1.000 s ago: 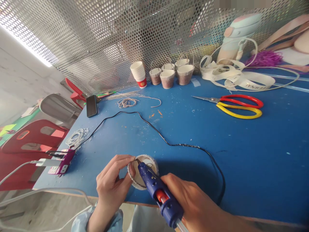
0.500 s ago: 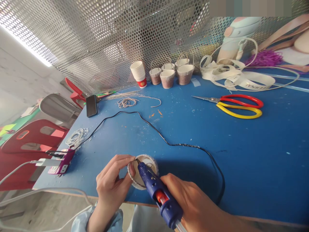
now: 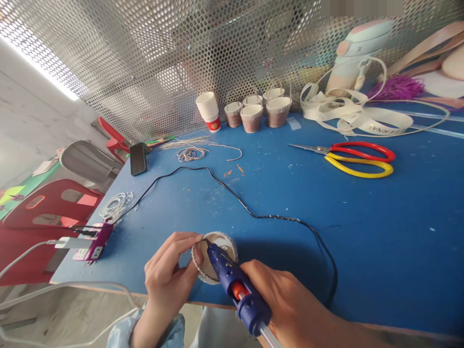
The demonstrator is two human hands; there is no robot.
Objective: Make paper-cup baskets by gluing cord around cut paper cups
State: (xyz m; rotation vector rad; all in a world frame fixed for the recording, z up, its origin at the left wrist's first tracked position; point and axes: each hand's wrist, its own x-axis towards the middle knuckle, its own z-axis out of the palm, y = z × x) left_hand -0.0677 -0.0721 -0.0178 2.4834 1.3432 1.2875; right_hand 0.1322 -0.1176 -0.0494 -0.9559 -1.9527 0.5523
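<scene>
one cup (image 3: 207, 265), apparently left-held, sits between both hands (image 3: 169, 266) (image 3: 284, 295).

At lower centre, a blue glue gun (image 3: 237, 285) blocks our view of part of a round cup (image 3: 207, 267), and the right hand (image 3: 281, 295) keeps most of its fingers out of our sight. The clear glue stick (image 3: 267, 333) is cropped by the bottom edge. Shapes behind the perforated screen (image 3: 152, 63) are too blurred for us to name.
</scene>
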